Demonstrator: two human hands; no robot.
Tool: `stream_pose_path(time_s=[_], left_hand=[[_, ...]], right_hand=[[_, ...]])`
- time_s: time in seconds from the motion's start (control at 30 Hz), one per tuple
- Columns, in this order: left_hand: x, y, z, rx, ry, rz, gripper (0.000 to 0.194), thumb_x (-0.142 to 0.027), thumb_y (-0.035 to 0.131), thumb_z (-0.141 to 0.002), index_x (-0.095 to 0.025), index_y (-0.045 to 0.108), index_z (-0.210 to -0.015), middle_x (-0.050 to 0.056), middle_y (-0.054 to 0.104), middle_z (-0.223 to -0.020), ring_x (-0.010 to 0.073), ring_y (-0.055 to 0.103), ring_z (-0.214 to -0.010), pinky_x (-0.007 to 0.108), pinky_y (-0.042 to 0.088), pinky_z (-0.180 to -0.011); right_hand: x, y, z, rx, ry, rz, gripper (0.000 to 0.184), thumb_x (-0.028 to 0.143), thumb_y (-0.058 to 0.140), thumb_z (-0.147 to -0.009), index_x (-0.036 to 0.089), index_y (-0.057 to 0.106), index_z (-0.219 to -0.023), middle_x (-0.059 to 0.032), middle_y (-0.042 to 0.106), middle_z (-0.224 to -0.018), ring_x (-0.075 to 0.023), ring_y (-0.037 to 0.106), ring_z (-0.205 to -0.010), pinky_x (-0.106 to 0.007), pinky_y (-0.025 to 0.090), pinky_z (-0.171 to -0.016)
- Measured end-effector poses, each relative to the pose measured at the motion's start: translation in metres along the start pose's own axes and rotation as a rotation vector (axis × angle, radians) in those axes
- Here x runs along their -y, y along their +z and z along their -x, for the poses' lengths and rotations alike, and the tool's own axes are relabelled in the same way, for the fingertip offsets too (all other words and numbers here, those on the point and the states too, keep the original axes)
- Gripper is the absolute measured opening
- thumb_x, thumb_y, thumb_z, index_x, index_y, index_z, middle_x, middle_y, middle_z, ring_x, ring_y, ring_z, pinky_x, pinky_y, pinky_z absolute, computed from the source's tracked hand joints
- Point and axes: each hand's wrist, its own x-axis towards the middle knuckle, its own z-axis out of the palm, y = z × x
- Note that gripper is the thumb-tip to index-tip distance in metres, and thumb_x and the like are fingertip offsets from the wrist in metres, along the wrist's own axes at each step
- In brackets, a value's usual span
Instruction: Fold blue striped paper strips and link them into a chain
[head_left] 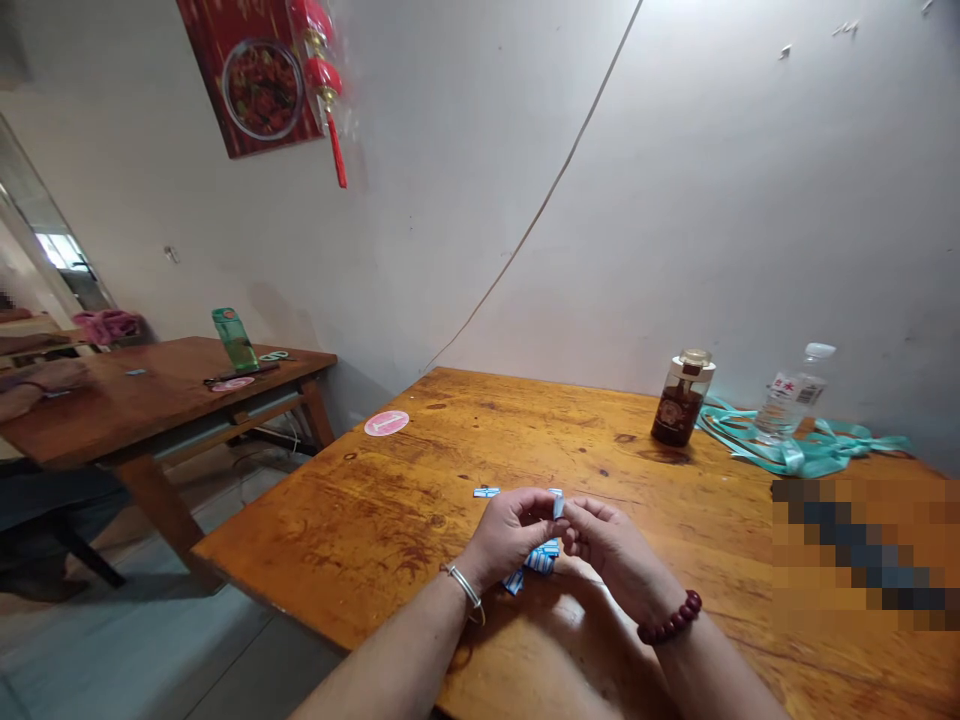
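Observation:
Over the near part of the wooden table, my left hand [512,532] and my right hand [606,542] meet fingertip to fingertip. Between them they pinch a small white-and-blue strip [558,504], held upright; it looks like folded paper or ribbon, but I cannot tell which. Below the hands lies a small pile of blue-and-white striped pieces [541,558], partly hidden by my fingers. A single striped piece [487,492] rests on the table just beyond my left hand. A silver bangle circles my left wrist, and dark red beads circle my right.
At the back right stand a dark-filled bottle [679,400] and a clear water bottle [793,395] among turquoise ribbon [832,450]. A pink round sticker [386,423] lies on the table's left. Another table [165,385] holds a green bottle [235,340]; a person's hand [64,375] rests there.

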Motion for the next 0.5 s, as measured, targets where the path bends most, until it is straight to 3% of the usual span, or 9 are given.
stream_pose_path(time_s=[0.3, 0.5], left_hand=[[-0.0002, -0.001, -0.0001, 0.005, -0.014, 0.069, 0.028, -0.029, 0.064, -0.063, -0.012, 0.06, -0.085, 0.007, 0.062, -0.082, 0.0156, 0.057, -0.075, 0.029, 0.044, -0.073], [-0.0027, 0.0005, -0.0015, 0.061, -0.033, 0.154, 0.027, -0.028, 0.064, -0.063, -0.012, 0.059, -0.084, 0.006, 0.062, -0.077, 0.0151, 0.057, -0.069, 0.031, 0.044, -0.071]], right_hand=[[0.0034, -0.0001, 0.0016, 0.005, -0.02, 0.013, 0.018, 0.032, 0.062, -0.066, 0.014, 0.06, -0.069, -0.0001, 0.054, -0.065, -0.0071, 0.045, -0.055, -0.021, 0.037, -0.056], [0.0042, 0.004, 0.003, -0.053, -0.119, 0.136, 0.02, 0.034, 0.061, -0.066, 0.014, 0.057, -0.062, 0.0016, 0.05, -0.056, -0.0074, 0.041, -0.051, -0.021, 0.032, -0.052]])
